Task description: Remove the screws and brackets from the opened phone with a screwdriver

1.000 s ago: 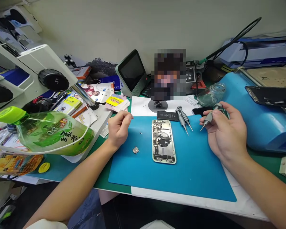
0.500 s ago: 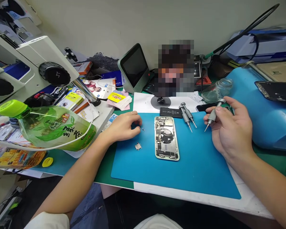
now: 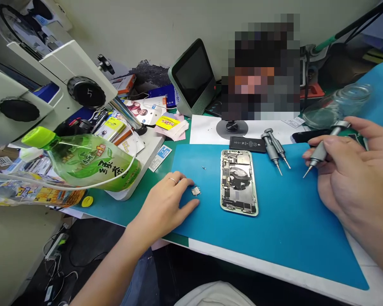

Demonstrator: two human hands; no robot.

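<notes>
Beneath a pale wall [image 3: 147, 29], we see a cluttered table [image 3: 162, 170] bearing a blue mat [image 3: 290, 238]. The right hand [image 3: 354, 165] is raised at the mat's right side, fingers curled; the left hand [image 3: 166, 202] reaches in palm down, its grip loose, thumb and forefinger parted. Between them, an uncovered phone [image 3: 238, 182] lies flat. The right grip clasps a grey screwdriver [image 3: 321, 154], tip slanting down leftward. A small metal part [image 3: 195, 191] rests beside the left thumb and forefinger.

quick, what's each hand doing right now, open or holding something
Left hand: open, thumb and fingertip either side of a small metal part.
Right hand: closed, holding a grey screwdriver.
</notes>
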